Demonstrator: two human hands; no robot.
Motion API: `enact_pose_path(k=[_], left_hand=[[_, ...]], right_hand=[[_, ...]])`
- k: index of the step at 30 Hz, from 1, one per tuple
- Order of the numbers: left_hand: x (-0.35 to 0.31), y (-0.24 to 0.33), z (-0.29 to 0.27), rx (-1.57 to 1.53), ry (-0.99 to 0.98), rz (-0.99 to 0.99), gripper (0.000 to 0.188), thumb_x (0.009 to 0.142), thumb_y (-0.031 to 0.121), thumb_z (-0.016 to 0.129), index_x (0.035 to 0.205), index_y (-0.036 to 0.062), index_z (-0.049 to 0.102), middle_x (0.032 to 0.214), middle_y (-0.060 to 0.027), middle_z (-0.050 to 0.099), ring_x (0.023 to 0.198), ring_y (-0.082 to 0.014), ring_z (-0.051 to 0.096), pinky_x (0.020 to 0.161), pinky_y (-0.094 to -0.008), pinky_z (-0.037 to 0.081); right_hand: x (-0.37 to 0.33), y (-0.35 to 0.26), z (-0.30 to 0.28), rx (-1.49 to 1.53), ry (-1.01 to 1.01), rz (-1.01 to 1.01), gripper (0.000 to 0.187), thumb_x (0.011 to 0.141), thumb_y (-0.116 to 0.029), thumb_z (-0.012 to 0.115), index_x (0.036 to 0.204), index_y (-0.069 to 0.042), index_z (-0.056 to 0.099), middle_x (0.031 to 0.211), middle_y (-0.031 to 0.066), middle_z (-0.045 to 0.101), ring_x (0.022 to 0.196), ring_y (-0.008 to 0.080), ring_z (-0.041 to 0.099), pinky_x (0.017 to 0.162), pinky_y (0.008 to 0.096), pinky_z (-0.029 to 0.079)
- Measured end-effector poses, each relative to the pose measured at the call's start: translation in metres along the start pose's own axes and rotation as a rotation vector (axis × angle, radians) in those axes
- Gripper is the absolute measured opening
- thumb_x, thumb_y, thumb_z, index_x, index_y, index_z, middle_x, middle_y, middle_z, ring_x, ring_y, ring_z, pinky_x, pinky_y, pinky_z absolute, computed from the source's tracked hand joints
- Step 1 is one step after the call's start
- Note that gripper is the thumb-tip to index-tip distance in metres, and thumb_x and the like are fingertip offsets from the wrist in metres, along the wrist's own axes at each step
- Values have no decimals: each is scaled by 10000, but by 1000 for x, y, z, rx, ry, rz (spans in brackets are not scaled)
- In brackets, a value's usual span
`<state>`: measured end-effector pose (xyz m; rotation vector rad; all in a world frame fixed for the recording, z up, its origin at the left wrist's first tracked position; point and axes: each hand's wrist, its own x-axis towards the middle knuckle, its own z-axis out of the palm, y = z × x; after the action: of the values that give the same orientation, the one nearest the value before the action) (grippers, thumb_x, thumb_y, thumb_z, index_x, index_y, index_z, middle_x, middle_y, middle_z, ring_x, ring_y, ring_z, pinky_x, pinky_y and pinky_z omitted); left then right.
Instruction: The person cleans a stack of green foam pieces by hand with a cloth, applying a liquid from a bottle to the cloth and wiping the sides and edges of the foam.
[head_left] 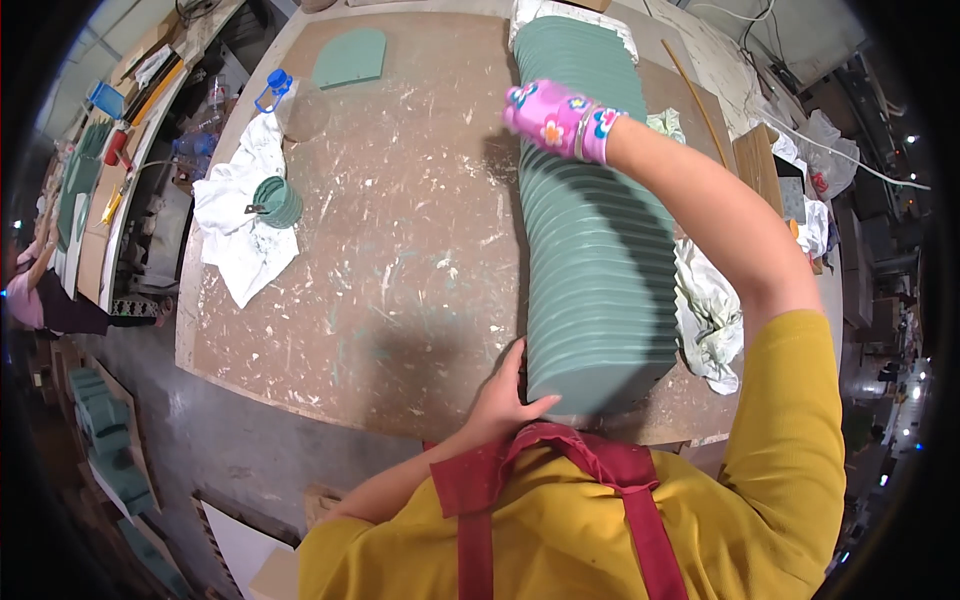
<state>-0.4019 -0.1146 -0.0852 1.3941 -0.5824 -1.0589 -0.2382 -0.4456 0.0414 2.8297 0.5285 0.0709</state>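
Half-open bare left hand (508, 398) seems to brace the near corner of a long row of overlapping matte-green, round-edged panels (598, 290) on the scuffed brown tabletop (400, 270), pink-floral-gloved right hand (553, 120) over its far part, grip untellable: likely steadying, calling next for even, gentle pressure.

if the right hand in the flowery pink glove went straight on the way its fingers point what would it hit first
Probably the lone arched green panel lying on the brown tabletop, though depth is unclear: the right hand may be high enough to pass above it.
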Motion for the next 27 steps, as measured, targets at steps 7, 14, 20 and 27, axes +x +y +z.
enact_pose_path(k=[7,14,20,27], left_hand=[[-2,-1,-4,90,-28,-70,985,710,328,790,1419,-60,226,1334,-274,452,1219,-339,495,1006,-363,399],[-1,-7,-9,124,0,-31,1006,703,354,790,1420,-62,220,1338,-284,442,1239,-353,475,1016,-379,392],[0,-7,-7,155,-4,-12,984,709,333,790,1419,-53,229,1333,-282,449,1229,-358,483,1012,-379,398],[-1,-3,0,134,27,21,941,696,271,807,1407,-27,268,1301,-254,482,1185,-341,517,981,-376,424]], right_hand=[[-4,-18,10,94,-200,-154,106,818,-92,589,910,-42,577,887,97,614,786,211,625,661,316,530],[13,-34,-21,207,-170,-102,132,771,-83,637,892,-97,685,785,87,670,736,245,671,676,333,560],[18,21,-6,-104,19,67,78,754,-94,636,832,-88,639,737,31,614,701,195,637,662,297,526],[24,32,12,21,-58,153,88,725,-94,666,809,-71,656,730,53,635,654,163,629,602,288,512]])
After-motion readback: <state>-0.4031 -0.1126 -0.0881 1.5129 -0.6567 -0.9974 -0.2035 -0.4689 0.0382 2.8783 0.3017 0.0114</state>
